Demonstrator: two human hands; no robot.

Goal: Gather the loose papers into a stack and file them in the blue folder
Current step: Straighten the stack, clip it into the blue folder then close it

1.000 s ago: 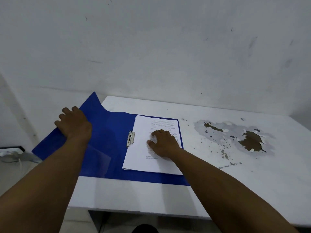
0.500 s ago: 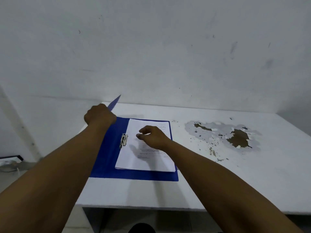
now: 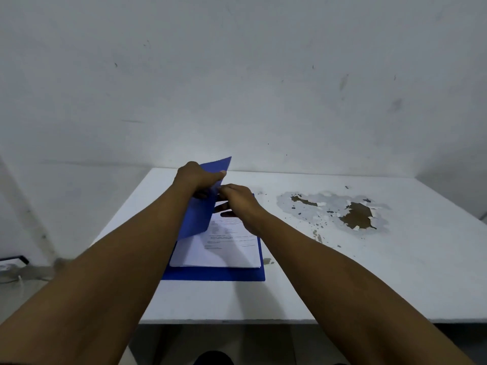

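Folder: the blue folder [image 3: 213, 275] lies at centre frame on the white table [image 3: 369, 272]; its back cover is flat, its front cover [image 3: 203, 206] stands raised and tilted over the sheets.
Papers: the stack of papers [image 3: 224, 248] sits squared on the back cover, lower edges aligned, printed side up. No loose sheets are visible elsewhere.
Left hand: the left hand [image 3: 197, 177] is clamped on the upper edge of the front cover, thumb on the near face, apparently to swing it shut.
Right hand: the right hand [image 3: 237, 198] hovers above the top of the stack, beside the cover; fingers curled, whether they pinch anything cannot be told.
Table defect: peeled paint patch [image 3: 355, 214] at right, well apart from the folder.
Assessment: filing appears nearly complete; closing remains.
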